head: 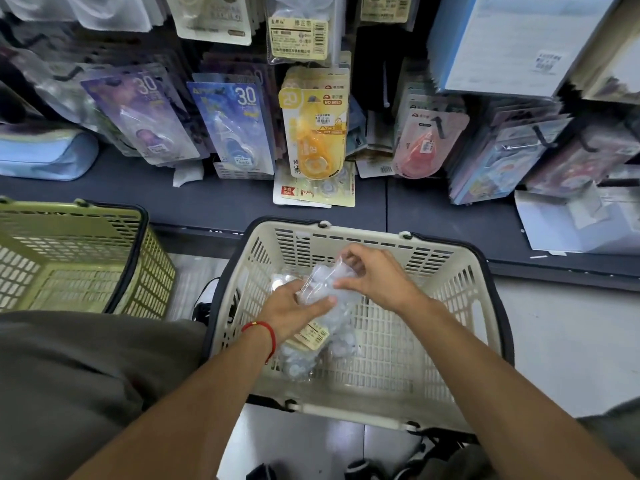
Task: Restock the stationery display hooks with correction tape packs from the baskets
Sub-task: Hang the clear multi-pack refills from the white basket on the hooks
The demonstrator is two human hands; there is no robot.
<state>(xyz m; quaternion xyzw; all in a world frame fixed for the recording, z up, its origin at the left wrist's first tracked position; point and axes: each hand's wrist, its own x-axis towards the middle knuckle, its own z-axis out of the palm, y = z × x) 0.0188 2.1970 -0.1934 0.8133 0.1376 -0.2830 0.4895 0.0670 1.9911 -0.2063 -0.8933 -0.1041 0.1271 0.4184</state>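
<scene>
Correction tape packs point(320, 285), crinkly clear plastic, gripped by left hand point(294, 306), pinched by right hand point(375, 275) over cream lattice basket point(450, 306).

Pale blue soft fabric pouch point(45, 152) lying at the left end of the dark grey shelf point(242, 199). Big light blue cardboard box point(512, 43) sits up top right, with a white barcode sticker on it. White open carton point(581, 220) on the shelf's right end. Light tiled floor point(568, 341) below.
</scene>
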